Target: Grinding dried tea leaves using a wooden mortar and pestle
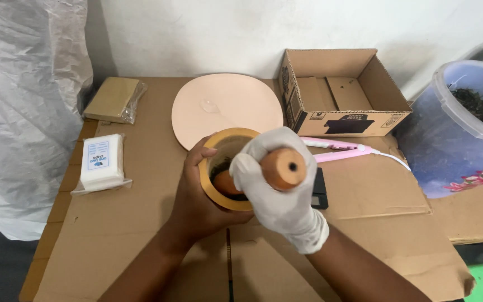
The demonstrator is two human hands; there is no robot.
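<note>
My left hand (197,201), bare, wraps around the side of a yellow-rimmed wooden mortar (225,140) near the middle of the cardboard-covered table. In a white glove, my right hand (278,196) grips a wooden pestle (282,168) whose lower end goes down into the mortar. Dark material lies inside the bowl, mostly hidden by the hands. A small black flat device (320,190) lies just right of the mortar, partly behind my gloved hand.
A round peach-coloured plate (225,109) lies behind the mortar. An open cardboard box (339,92) stands at the back right, with a pink corded tool (342,150) in front of it. A clear plastic tub of dark leaves (465,128) sits at right. Two wrapped packets (103,162) (113,99) lie at left.
</note>
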